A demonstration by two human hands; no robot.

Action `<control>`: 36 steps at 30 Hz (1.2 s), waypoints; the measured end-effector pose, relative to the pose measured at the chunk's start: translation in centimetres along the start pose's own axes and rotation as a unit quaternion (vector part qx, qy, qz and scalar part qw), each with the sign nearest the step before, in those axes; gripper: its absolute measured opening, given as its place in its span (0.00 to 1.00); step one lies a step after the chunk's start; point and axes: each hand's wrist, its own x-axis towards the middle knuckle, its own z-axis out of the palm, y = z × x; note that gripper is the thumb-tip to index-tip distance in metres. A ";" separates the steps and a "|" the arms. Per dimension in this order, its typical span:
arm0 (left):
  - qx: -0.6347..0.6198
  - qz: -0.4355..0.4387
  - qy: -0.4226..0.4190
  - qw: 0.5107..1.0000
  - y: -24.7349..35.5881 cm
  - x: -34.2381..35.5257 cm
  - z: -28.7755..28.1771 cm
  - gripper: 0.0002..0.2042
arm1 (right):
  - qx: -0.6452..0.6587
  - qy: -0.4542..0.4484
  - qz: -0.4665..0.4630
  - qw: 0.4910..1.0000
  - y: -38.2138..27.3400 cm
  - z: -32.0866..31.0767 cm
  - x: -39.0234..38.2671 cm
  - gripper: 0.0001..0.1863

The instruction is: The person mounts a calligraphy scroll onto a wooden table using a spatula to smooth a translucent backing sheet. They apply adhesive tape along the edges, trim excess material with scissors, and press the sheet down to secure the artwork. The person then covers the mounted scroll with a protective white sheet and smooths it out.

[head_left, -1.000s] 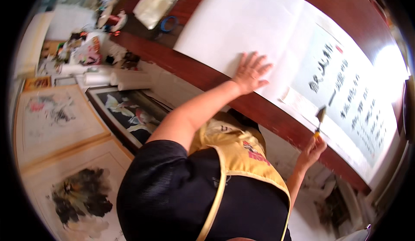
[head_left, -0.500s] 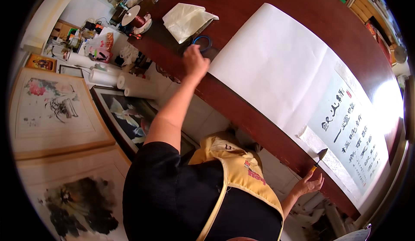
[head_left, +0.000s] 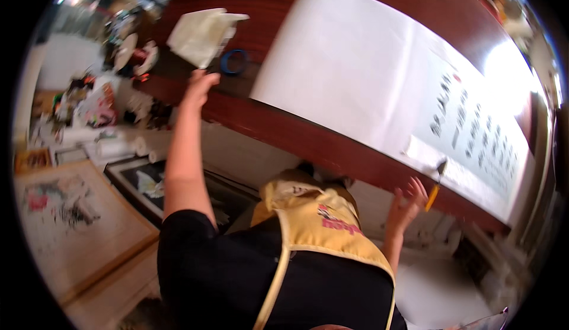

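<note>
My left hand is closed at the near corner of a folded cream sheet, beside a blue ring; what it grips is unclear. My right hand has its fingers spread just left of a small yellow-handled spatula at the table's front edge. A long white paper sheet lies on the dark red-brown table, with a calligraphy piece and a narrow pale strip on its right part.
A wire spool stands at the table's left end, near cluttered shelving. Below left are paper rolls, a framed dark painting and a pale flower painting. My yellow apron faces the table's front edge.
My left hand has gone from the white paper leftward to the cream sheet. My right hand, earlier around the spatula's handle, now has its fingers spread beside it. The view has shifted.
</note>
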 end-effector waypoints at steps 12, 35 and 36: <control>-0.217 0.031 -0.576 0.788 9.2 -29.1 24.5 0.37 | 0.278 -0.206 -0.002 0.938 -7.3 -0.7 3.8 0.14; 0.074 0.503 -0.325 0.797 8.8 -25.5 43.7 0.15 | 0.494 -0.216 0.424 0.728 5.5 -5.4 -8.8 0.22; 0.073 0.504 -0.316 0.800 8.5 -25.5 44.1 0.16 | 0.493 -0.218 0.435 0.722 5.4 -5.4 -8.8 0.22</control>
